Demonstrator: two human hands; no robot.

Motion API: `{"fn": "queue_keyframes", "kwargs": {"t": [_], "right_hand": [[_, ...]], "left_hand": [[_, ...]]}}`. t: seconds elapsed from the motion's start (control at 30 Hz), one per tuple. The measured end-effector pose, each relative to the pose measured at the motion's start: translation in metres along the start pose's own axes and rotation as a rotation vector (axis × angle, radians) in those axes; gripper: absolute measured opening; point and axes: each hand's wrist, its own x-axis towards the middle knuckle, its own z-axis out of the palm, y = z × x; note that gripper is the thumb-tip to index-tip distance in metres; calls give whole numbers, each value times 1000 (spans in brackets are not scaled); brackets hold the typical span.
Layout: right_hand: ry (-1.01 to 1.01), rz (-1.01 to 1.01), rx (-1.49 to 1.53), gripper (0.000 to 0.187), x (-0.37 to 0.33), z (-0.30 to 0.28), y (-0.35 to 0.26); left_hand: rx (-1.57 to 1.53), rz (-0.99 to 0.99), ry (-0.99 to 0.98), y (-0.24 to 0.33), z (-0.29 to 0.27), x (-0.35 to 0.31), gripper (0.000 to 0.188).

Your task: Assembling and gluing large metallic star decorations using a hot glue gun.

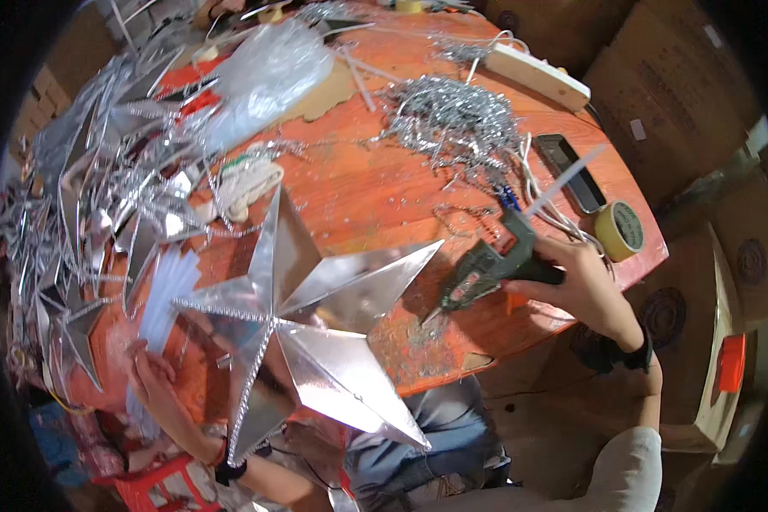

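My right hand (584, 286) is wrapped round the handle of a dark green hot glue gun (478, 273). The gun's nozzle points down and left over the table edge, and a translucent glue stick (572, 177) juts from its back. Left of it, a large shiny silver star (341, 367) stands at the table's near edge, with silver tinsel trim along some ridges. My left hand (155, 384) is beyond the star's left side, fingers loosely apart, beside a bundle of translucent glue sticks (164, 299). The star covers part of my left forearm; what supports it is hidden.
Silver stars (77, 320) and tinsel crowd the left. A tinsel heap (452, 119), white power strip (538, 77), phone (569, 173) and yellow tape roll (619, 230) lie on the orange table (350, 213). Clear plastic bags (273, 77) sit farther back; cardboard boxes (683, 102) stand right.
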Motion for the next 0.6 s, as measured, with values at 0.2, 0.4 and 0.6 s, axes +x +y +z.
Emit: {"fn": "queue_keyframes", "kwargs": {"t": [0.2, 0.4, 0.6], "right_hand": [[85, -68, -65, 29, 24, -1, 16], [10, -24, -387, 17, 91, -50, 24], [-68, -375, -511, 23, 149, -4, 78]], "left_hand": [[-123, -24, -61, 13, 0, 1, 20], [-194, -2, -91, 0, 6, 5, 22], [-114, -10, -78, 10, -2, 4, 24]]}}
